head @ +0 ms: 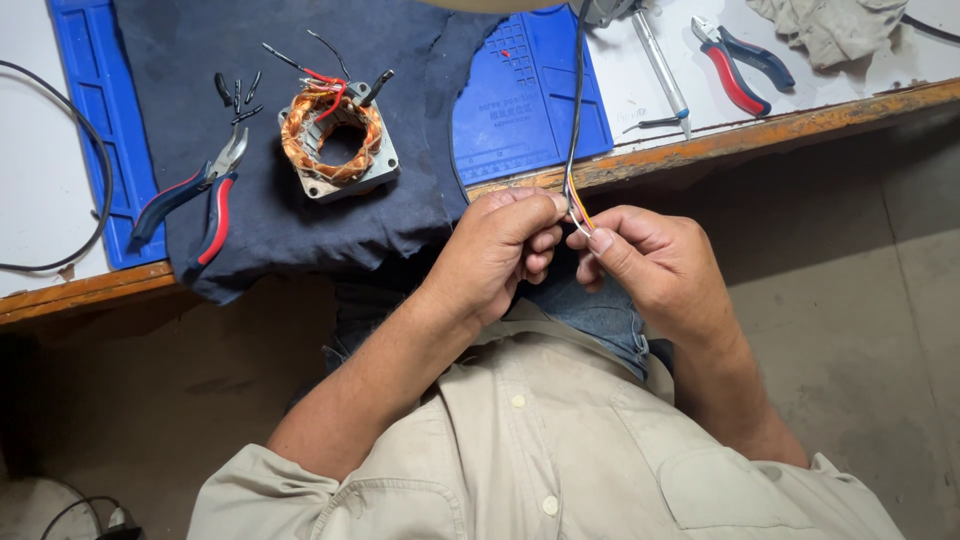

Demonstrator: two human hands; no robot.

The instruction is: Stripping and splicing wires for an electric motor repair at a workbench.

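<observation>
A thin dark cable [577, 110] runs down from the top of the bench and ends in coloured wire ends [579, 212], yellow, orange and white. My left hand [500, 250] and my right hand [650, 265] pinch those wire ends between thumb and fingertips, close together in front of the bench edge, above my lap. On the bench to the left, a motor stator with copper windings [335, 140] and red and black leads lies on a dark blue cloth [290, 215].
Red and blue pliers [195, 200] lie on the cloth's left edge. A blue mat [525, 100] sits under the cable. A screwdriver [662, 70], side cutters [740, 65] and a grey rag [835, 25] lie at the right. A black cord [95, 150] loops at the left.
</observation>
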